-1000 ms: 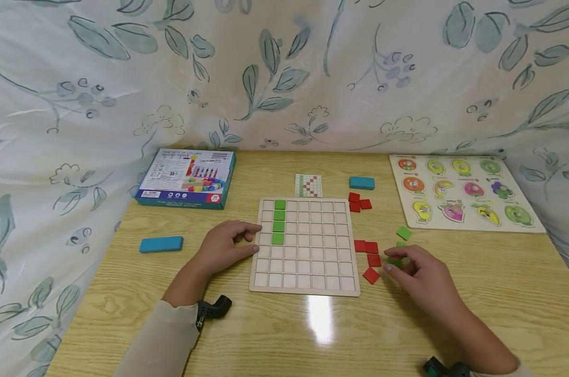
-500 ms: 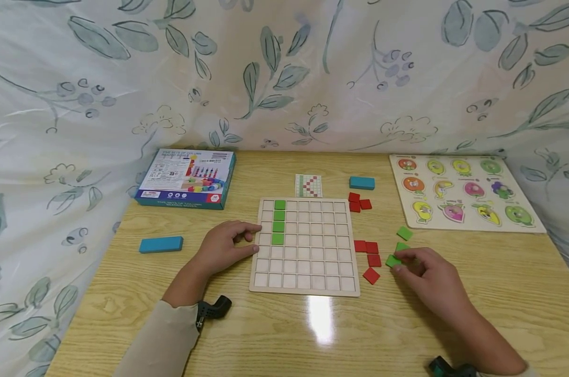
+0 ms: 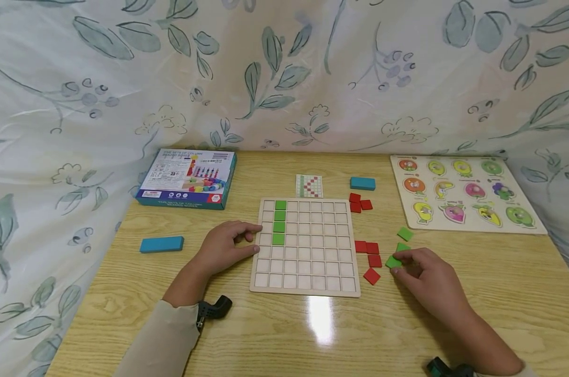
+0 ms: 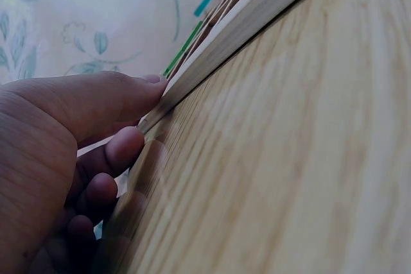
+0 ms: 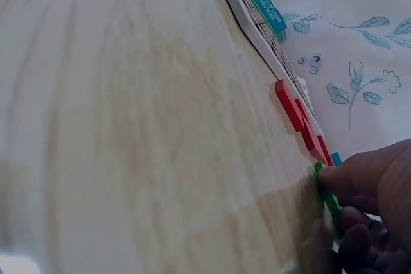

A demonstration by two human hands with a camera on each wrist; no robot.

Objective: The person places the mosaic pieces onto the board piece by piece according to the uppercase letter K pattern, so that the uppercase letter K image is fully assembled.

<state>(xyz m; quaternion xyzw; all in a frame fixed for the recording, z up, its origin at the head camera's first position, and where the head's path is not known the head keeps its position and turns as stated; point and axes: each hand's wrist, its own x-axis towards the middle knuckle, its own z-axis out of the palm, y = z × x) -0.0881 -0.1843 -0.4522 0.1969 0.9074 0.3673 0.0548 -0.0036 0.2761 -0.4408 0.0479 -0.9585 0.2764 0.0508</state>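
Observation:
A wooden grid board [image 3: 311, 291] lies on the table with a column of green tiles [image 3: 279, 226] set in its second column from the left. The tips of my left hand's [image 3: 227, 243] thumb and forefinger touch the board's left edge, spread apart along it. In the left wrist view, my left hand [image 4: 70, 133] has its other fingers loosely bent below the edge. My right hand [image 3: 430, 275] pinches a green tile [image 3: 393, 262] right of the board. Another green tile [image 3: 402, 246] sits just behind it, partly hidden by my fingers. A third green tile [image 3: 404, 233] lies farther back.
Loose red tiles [image 3: 372, 276] lie along the board's right side, in two groups. A small pattern card [image 3: 309, 186] is behind the board. Blue blocks [image 3: 362, 183] [image 3: 162, 244], a boxed set [image 3: 185, 178] and a fruit puzzle board [image 3: 468, 193] stand around.
My right hand has drawn slightly back to the right from its place a second ago, its fingertips now at the nearest green tile's right side. The left hand stays at the board's edge.

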